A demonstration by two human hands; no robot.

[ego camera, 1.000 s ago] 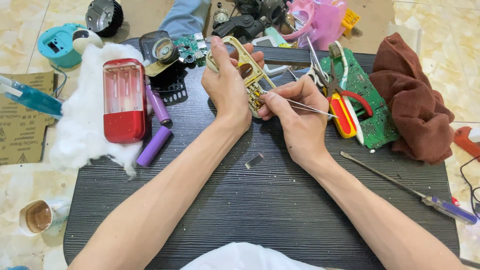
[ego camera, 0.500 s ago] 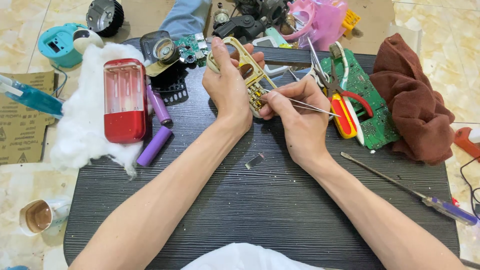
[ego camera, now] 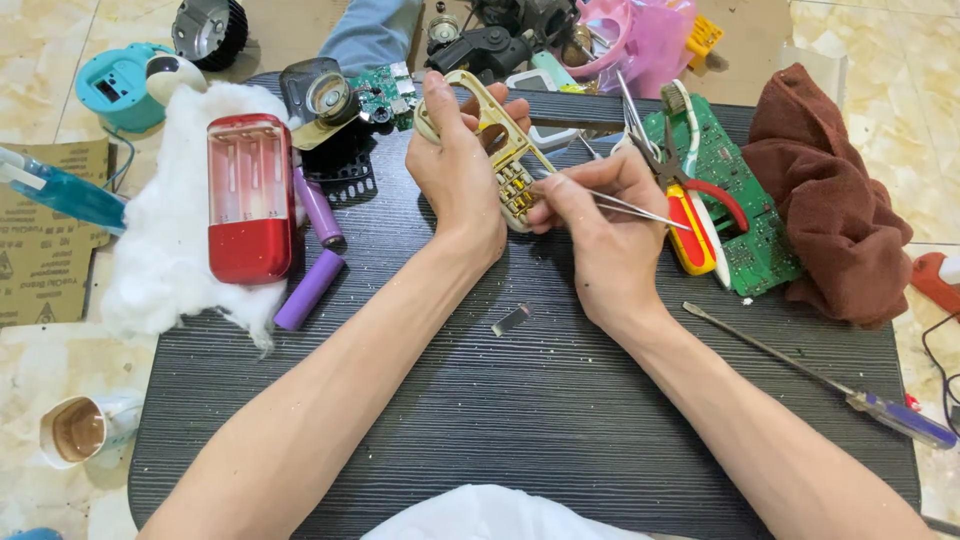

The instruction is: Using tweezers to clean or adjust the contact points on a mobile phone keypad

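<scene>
Home repair bench: circuit board (ego camera: 735,190), pliers (ego camera: 690,215), screwdriver (ego camera: 830,385) (tiled floor (ego camera: 880,40)).

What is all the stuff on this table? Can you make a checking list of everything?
Surface: dark wood-grain table, specks of dust on it.
Job's things: cream phone shell with a keypad, held in the left hand; thin metal tweezers in the right hand, tips at the keypad.
Clutter: red and clear case on white wadding, two purple battery cells, green circuit board, red-handled pliers, brown cloth, screwdriver, small metal strip.
Grippers: both hands busy, each closed on its thing.
Cables: a dark wire at the right edge.
Surroundings: tiled floor, cardboard, a cup.
</scene>
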